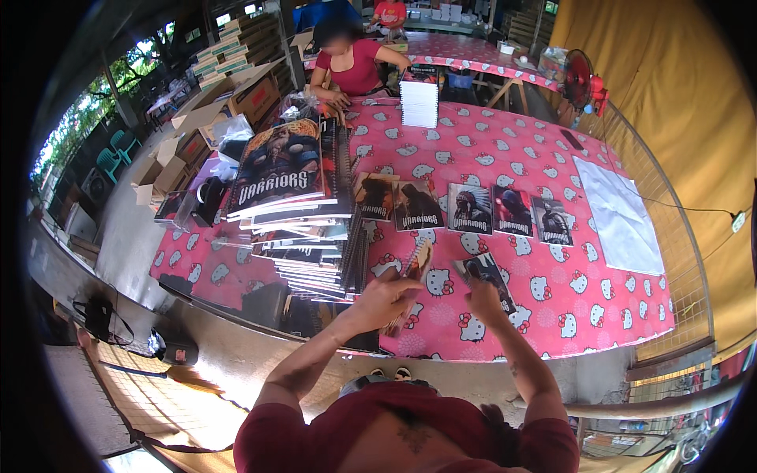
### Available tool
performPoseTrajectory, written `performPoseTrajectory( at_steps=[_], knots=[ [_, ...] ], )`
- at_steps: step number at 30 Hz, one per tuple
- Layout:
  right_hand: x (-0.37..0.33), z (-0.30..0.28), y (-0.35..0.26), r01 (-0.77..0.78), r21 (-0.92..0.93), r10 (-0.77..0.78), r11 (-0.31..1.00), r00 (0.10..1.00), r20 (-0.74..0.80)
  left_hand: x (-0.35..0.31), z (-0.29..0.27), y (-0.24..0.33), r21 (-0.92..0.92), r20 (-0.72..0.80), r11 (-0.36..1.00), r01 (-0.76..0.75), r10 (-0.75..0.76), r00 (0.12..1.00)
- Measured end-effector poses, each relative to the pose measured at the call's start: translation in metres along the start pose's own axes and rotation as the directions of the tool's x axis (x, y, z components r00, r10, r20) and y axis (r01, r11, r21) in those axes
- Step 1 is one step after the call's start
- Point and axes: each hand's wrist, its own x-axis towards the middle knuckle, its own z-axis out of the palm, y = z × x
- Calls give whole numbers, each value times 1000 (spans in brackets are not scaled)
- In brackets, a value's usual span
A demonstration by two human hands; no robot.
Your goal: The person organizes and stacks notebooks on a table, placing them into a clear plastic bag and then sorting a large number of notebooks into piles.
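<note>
My left hand [385, 299] is closed round a small bundle of notebooks [418, 268], tilted up on edge just above the table. To its right, my right hand [483, 299] grips a single dark-covered notebook [494, 273] near the table's front edge; its fingertips are partly hidden. Beyond my hands, several picture-covered notebooks lie side by side in a row, among them one with a feathered headdress [471, 210] and one with a red-and-dark cover [512, 210]. Left of my left hand rises a tall, uneven stack of spiral-bound notebooks [280, 169].
A pink patterned cloth covers the table [552, 299]. At the far side a person [355, 67] has a hand by a neat notebook pile [419, 102]. A white sheet [619, 213], a phone [572, 140] and a red fan [579, 79] are at right; cardboard boxes [252, 94] stand at left.
</note>
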Motion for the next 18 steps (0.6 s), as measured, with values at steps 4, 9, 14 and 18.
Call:
performPoseTrajectory(
  at_steps=[4, 9, 14, 18],
  knots=[
    [50, -157, -84, 339, 625, 67, 703, 844, -533, -40, -155, 99, -260, -308, 964, -53, -31, 951],
    [114, -258, -221, 819, 69, -303, 569, 287, -909, 17, -274, 107, -41, -907, 961, -272, 78, 414],
    [178, -204, -289, 963, 216, -877, 160, 239, -418, 28, -353, 15, -241, -703, 961, 138, -271, 658],
    [218, -160, -260, 715, 659, -384, 236, 691, -612, 26, -336, -25, 437, -363, 874, 212, -44, 931]
  ],
)
